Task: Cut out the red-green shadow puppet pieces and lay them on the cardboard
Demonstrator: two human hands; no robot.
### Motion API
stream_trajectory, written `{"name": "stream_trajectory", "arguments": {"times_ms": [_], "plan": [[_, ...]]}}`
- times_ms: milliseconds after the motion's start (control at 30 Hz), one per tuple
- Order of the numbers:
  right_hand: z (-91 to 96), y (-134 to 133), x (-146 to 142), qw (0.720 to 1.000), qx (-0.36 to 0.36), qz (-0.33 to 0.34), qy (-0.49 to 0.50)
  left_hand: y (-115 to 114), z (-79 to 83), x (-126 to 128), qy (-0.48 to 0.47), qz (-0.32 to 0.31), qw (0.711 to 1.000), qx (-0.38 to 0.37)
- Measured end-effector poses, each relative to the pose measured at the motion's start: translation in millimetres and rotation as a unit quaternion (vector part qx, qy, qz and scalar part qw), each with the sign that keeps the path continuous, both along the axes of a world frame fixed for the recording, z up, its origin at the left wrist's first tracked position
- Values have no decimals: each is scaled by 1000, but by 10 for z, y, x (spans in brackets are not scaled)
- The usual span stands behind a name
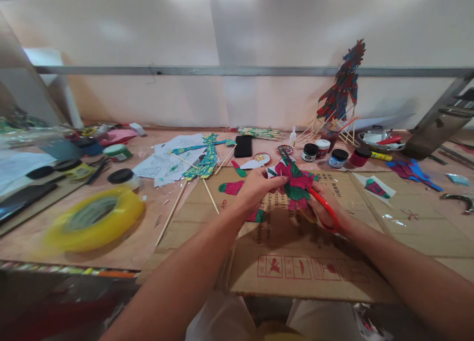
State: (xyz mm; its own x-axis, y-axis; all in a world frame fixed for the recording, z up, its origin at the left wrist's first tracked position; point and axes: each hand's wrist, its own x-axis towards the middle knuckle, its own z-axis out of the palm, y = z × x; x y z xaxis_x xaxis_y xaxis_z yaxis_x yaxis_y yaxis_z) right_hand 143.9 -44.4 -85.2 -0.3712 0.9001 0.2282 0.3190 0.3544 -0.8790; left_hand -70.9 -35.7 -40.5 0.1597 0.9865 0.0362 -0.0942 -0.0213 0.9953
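Note:
Between my hands, above a cardboard sheet [289,247], is a magenta and green painted paper cutout [296,183]. My left hand [259,188] pinches its left side between thumb and fingers. In my right hand [326,210] are scissors with red handles [329,212]; their blades are mostly hidden by the cutout. To the left on the cardboard lie a magenta piece with a green tip [231,188] and another such piece [257,216], partly behind my left forearm. A small green and magenta piece [240,169] lies just beyond them.
A blue-yellow paper puppet on sticks [205,158] lies left, by a black phone [243,146]. Yellow tape roll [126,217] sits front left. Paint jars [338,158] stand back right, before a red-blue stick puppet [344,86]. A small painted cutout [375,187] lies right.

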Motion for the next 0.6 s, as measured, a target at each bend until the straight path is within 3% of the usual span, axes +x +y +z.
{"name": "stream_trajectory", "arguments": {"times_ms": [333, 600], "plan": [[-38, -16, -14, 988, -113, 21, 103, 6, -11, 0, 14, -6, 1000, 3], [-24, -11, -20, 988, -128, 18, 85, 6, -2, -1, 7, -15, 1000, 6]]}}
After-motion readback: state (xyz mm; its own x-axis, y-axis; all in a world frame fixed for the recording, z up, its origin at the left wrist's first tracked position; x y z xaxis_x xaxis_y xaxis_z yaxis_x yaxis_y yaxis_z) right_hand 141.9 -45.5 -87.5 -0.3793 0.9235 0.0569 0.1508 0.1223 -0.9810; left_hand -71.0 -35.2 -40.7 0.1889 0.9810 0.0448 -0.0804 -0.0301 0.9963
